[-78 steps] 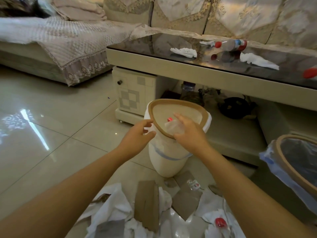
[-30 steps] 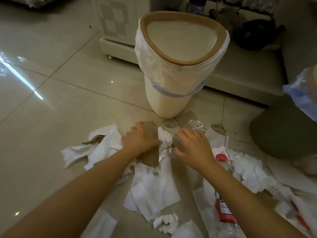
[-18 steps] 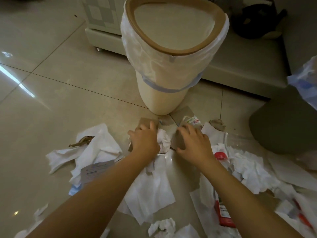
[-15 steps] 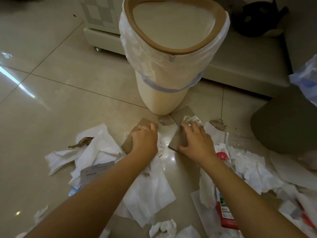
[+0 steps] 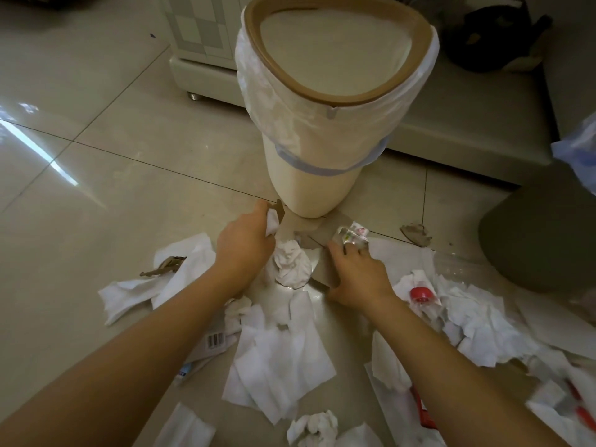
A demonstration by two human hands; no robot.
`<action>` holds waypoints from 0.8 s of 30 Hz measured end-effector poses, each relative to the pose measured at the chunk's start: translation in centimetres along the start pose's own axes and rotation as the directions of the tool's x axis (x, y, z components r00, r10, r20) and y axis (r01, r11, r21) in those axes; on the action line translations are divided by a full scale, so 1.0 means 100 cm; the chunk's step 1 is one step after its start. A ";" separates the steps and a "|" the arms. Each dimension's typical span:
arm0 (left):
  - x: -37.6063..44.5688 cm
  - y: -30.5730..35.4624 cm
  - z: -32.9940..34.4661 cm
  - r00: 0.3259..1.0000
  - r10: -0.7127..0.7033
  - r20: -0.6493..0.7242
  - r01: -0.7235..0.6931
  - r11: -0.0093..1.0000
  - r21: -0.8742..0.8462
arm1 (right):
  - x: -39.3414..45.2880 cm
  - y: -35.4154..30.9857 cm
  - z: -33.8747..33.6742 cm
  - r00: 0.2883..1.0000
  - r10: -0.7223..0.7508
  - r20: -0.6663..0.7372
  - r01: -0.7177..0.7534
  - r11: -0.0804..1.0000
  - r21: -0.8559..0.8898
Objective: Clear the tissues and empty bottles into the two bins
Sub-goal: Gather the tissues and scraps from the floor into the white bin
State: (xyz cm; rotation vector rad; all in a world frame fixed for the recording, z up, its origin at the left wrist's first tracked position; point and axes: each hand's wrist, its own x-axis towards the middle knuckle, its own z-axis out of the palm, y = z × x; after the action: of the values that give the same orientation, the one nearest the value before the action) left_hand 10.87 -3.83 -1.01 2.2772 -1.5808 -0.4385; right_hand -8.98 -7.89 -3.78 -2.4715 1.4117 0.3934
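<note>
The crumpled white tissue wad (image 5: 292, 264) lies on the glossy beige tiled floor (image 5: 96, 175) at frame centre, between the two hands and just below the foot of the cream bin with a brown rim and white liner (image 5: 325, 175). The left hand (image 5: 246, 245) sits against its left side, fingers curled round a smaller scrap of white tissue (image 5: 272, 224) and a piece of brown cardboard (image 5: 280, 210). The right hand (image 5: 354, 272) pinches a flat brown cardboard sheet (image 5: 325, 274), thumb below its edge and fingers curled over the top, near a small crushed clear bottle with a printed label (image 5: 353, 235).

To do this gather well, I would sweep the central wad into the left hand's bundle rather than lift with a half-load, closing the fingers fully so loose corners do not trail. The bin mouth is directly above, so a short straight lift should do. Tissue is light and clingy; it will likely snag on the cardboard, so keep the two loads apart if they go to different bins.

Further out, flat white tissue sheets (image 5: 277, 362) spread across lower centre, a clear bottle with a red cap (image 5: 421, 295) lies at right among more tissues, and a dark grey bin (image 5: 541, 240) stands at the right edge
</note>
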 end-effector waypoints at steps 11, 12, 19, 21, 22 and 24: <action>-0.026 0.025 -0.076 0.990 0.108 -0.095 -0.111 0.993 -0.027 | -0.040 -0.017 -0.062 0.889 -0.127 -0.439 0.184 0.979 0.090; -0.030 0.028 -0.087 0.987 0.120 -0.106 -0.123 0.992 -0.017 | -0.044 -0.019 -0.072 0.865 -0.141 -0.481 0.206 0.975 0.085; -0.042 0.050 -0.186 0.883 0.295 -0.366 -0.245 0.953 0.178 | -0.073 -0.029 -0.155 0.512 -0.247 -0.823 0.361 0.931 -0.055; -0.033 0.062 -0.212 0.806 0.346 -0.480 -0.291 0.938 0.187 | -0.075 -0.031 -0.181 0.429 -0.241 -0.871 0.375 0.924 -0.071; -0.026 0.069 -0.223 0.776 0.365 -0.514 -0.316 0.931 0.184 | -0.073 -0.032 -0.193 0.407 -0.229 -0.884 0.369 0.927 -0.070; -0.007 0.080 -0.235 0.753 0.408 -0.516 -0.341 0.913 0.224 | -0.070 -0.033 -0.214 0.389 -0.227 -0.893 0.356 0.931 -0.082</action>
State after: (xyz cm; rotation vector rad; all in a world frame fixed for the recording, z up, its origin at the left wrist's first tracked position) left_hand 14.01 -3.52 23.60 1.8321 -1.6983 0.4047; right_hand -7.35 -8.38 18.91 -2.8146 1.0962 -1.2734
